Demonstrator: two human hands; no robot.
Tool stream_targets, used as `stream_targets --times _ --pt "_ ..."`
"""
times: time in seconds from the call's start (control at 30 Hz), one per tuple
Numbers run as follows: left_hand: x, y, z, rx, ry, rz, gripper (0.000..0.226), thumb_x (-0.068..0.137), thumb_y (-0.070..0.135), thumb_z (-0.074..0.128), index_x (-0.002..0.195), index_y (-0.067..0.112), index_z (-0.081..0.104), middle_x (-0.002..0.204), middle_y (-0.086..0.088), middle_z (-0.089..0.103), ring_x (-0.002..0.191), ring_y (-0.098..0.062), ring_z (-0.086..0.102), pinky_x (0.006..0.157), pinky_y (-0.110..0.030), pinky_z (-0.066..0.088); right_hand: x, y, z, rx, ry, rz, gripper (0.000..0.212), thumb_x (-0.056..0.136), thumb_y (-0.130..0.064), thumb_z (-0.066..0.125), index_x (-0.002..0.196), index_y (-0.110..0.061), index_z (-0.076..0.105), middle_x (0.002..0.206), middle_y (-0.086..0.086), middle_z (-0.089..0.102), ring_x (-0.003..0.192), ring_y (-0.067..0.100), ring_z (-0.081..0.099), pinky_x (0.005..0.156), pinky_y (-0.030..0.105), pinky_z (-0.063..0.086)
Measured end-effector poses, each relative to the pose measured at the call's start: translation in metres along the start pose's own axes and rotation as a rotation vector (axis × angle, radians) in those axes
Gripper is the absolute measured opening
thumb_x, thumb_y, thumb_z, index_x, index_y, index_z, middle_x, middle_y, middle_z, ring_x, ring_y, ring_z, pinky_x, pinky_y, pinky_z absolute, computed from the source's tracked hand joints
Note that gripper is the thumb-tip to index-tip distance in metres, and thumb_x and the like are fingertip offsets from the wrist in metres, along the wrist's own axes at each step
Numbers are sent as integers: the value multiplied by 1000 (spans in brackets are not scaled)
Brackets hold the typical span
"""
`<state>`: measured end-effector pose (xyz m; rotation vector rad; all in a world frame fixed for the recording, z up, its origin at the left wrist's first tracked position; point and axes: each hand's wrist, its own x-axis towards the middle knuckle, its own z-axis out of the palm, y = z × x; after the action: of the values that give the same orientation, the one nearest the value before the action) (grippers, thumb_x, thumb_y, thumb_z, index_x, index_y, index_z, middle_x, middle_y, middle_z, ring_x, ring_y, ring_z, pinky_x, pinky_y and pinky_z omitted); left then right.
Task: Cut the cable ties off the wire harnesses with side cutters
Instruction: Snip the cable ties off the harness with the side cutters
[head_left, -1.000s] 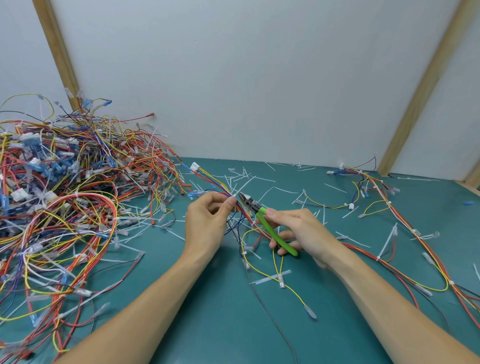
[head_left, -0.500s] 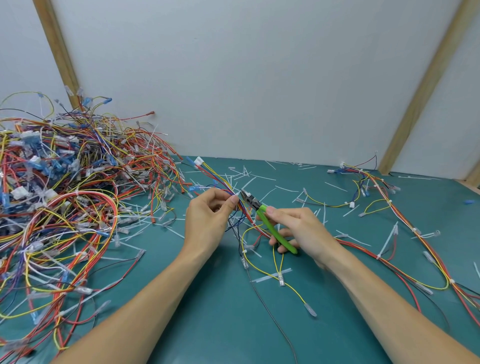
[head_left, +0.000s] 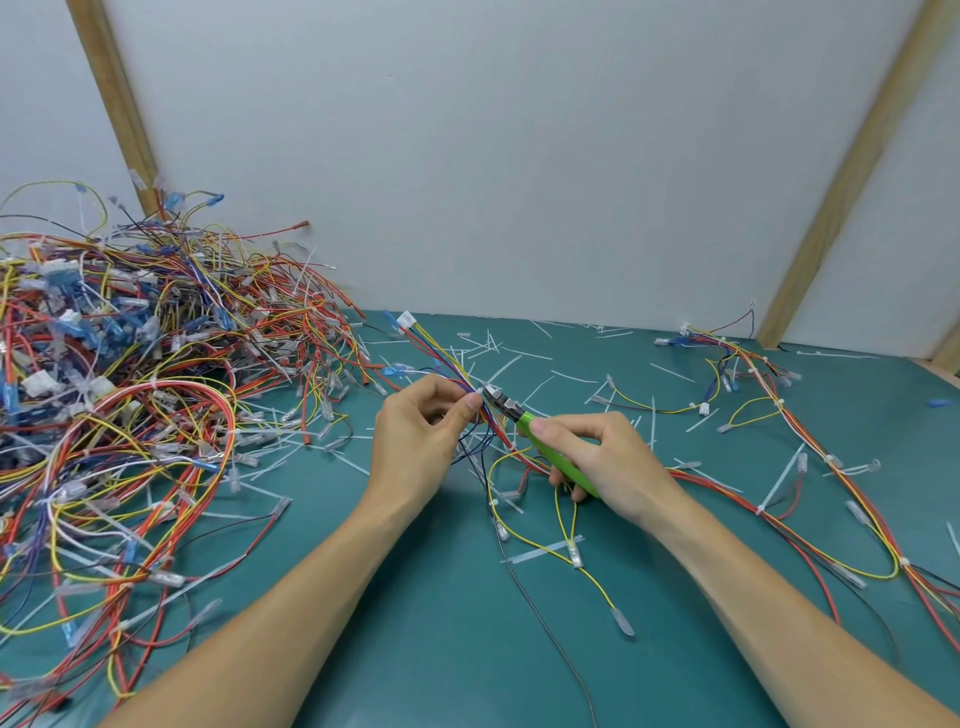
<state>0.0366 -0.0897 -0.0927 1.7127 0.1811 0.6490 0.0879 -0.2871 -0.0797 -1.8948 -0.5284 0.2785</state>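
Both bare forearms reach forward over the table (head_left: 441, 649), converging. The left hand (head_left: 421, 441) has its fingers curled in, thumb tip pinching a wire bundle (head_left: 447, 358) — the right hand (head_left: 602, 462), just beside it, wraps the green-handled side cutters (head_left: 535, 436), index finger extended along the handle.

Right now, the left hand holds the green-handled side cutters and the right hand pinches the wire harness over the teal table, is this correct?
Not quite: the hands are swapped. The head view shows the right hand gripping the green-handled side cutters, while the left hand pinches the wire harness. The rest holds: both work over the teal table.
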Motion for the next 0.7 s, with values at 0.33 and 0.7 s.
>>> stream_targets --times 0.33,0.7 --pt "1 -2 0 -31 -22 12 15 90 19 74 85 5 69 76 -10 75 72 -25 66 67 -29 46 0 4 2 -52 36 -66 50 80 -76 59 86 -32 82 66 -1 70 53 9 56 58 29 44" --pt "0 -3 0 -11 -20 16 15 90 19 75 82 8 68 75 -10 75 69 -21 63 63 -27 43 0 10 4 -167 93 -102 64 90 -71 54 73 -13 75 53 4 53 54 17 46 62 34 42"
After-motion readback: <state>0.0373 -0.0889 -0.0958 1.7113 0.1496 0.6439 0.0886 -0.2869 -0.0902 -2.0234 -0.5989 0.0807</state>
